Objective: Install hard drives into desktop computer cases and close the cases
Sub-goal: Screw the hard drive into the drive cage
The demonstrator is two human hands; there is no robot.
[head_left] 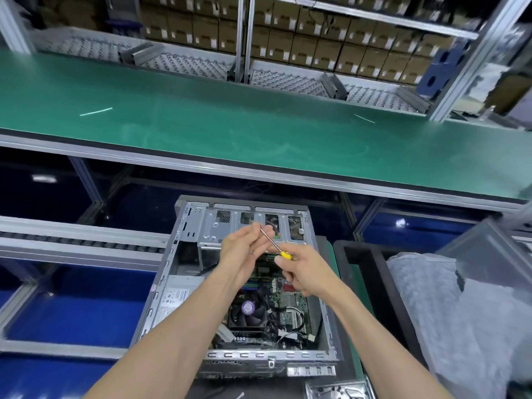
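An open desktop computer case [161, 286] lies flat in front of me, its motherboard, CPU fan [247, 308] and silver drive cage [230, 226] exposed. Above its middle, my right hand [302, 272] grips a screwdriver [272, 241] by its yellow handle, the metal shaft pointing up and to the left. My left hand [243, 251] is raised beside it, fingertips meeting the shaft near its tip; whether they pinch a screw there I cannot tell. No hard drive is clearly visible.
A green conveyor belt [259, 128] runs across beyond the case. Bubble wrap [449, 312] and a black foam tray [371, 272] sit to the right. A small parts tray with screws [336, 391] lies at the bottom edge. Shelves of cardboard boxes [316, 38] stand behind.
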